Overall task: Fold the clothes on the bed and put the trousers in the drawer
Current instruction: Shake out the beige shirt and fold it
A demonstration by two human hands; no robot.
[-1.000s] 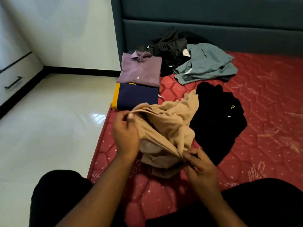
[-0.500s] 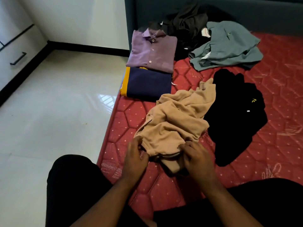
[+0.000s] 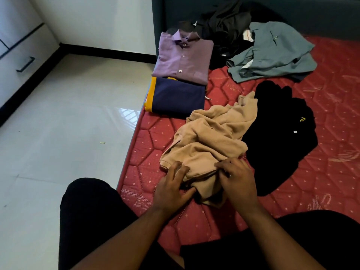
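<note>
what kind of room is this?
Most likely a bedroom: a red quilted mattress against a padded headboard, clothes spread on it, and a white drawer unit by the tiled floor.

Single head-worn wide-angle view, looking forward and steeply down from close above the hands; taking in red mattress (image 3: 321, 172) from 12 through 3 o'clock, tiled floor (image 3: 68, 143) at 9 to 10 o'clock, drawer front (image 3: 17, 73) at far 10 o'clock.
</note>
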